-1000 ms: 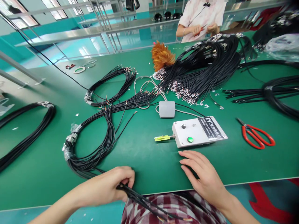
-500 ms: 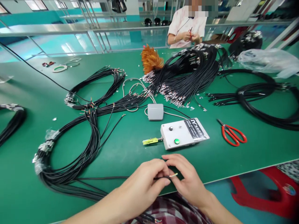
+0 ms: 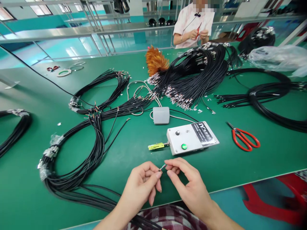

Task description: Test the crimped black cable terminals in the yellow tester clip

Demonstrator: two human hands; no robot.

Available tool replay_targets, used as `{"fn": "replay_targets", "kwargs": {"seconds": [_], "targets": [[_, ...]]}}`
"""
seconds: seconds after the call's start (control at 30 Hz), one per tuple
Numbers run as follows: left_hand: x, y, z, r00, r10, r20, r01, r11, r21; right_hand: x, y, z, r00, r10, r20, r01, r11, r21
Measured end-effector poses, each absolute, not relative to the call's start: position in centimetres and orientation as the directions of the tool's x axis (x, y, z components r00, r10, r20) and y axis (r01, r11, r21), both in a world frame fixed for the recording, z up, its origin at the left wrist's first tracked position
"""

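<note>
In the head view, my left hand (image 3: 144,182) is closed in a pinch on the end of a black cable (image 3: 160,170). Short thin wires (image 3: 163,166) stick out from that end, up and to the right. My right hand (image 3: 185,180) is at the wire tips with fingers curled. Its thumb stands apart from the index finger, and its fingertips reach the wires. Beyond both hands lies a white control box (image 3: 179,135) with a green button, a knob and a yellow-green clip (image 3: 155,146) on its left side.
Red-handled scissors (image 3: 246,139) lie to the right. A grey pedal-like box (image 3: 161,115) sits behind the control box. Bundled black cables (image 3: 74,175) coil at left, with a large cable pile (image 3: 196,76) at the back. Across the table a person (image 3: 193,27) holds a red-handled tool.
My hands have drawn slightly apart and the cable end now points up between them. The left hand has shifted left. The view has moved a little.
</note>
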State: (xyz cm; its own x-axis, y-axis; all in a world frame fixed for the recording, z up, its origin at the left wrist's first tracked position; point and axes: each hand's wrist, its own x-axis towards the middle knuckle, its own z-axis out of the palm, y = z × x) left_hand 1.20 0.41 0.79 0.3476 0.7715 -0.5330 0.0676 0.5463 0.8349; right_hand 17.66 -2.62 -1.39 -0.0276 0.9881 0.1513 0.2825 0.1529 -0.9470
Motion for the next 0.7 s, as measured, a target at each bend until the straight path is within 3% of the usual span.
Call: {"fn": "replay_targets", "kwargs": {"seconds": [0.13,0.3,0.33,0.4,0.47,0.53,0.6,0.7], "targets": [[1.4,0.2,0.8,0.302,0.797,-0.523,0.074,0.527,0.846,17.5,-3.0,-1.2,-0.046,0.963,0.266,0.376,0.264,-0.888],[1.7,0.0,0.8,0.228,0.845,-0.484,0.048,0.487,0.872,17.8,-3.9,-2.0,-0.251,0.835,0.489,0.651,0.52,-0.554],[1.7,0.0,0.8,0.227,0.848,-0.48,0.047,0.482,0.875,17.9,-4.0,-2.2,-0.252,0.829,0.5,0.656,0.526,-0.541],[1.7,-0.1,0.7,0.23,0.848,-0.477,0.053,0.479,0.876,18.0,-4.0,-2.4,-0.134,0.863,0.487,0.611,0.459,-0.645],[1.7,-0.1,0.6,0.233,0.847,-0.479,0.062,0.478,0.876,17.9,-3.6,-2.3,0.044,0.932,0.359,0.478,0.296,-0.827],[1.6,-0.1,0.6,0.234,0.845,-0.481,0.069,0.479,0.875,17.7,-3.1,-1.9,0.132,0.985,0.11,0.263,0.072,-0.962],[1.6,-0.1,0.7,0.231,0.85,-0.473,0.07,0.47,0.88,17.3,-2.5,-1.4,0.098,0.988,-0.121,0.043,-0.126,-0.991],[1.7,-0.2,0.9,0.227,0.861,-0.456,0.064,0.454,0.889,16.7,-1.8,-0.9,0.023,0.957,-0.29,-0.177,-0.282,-0.943]]}}
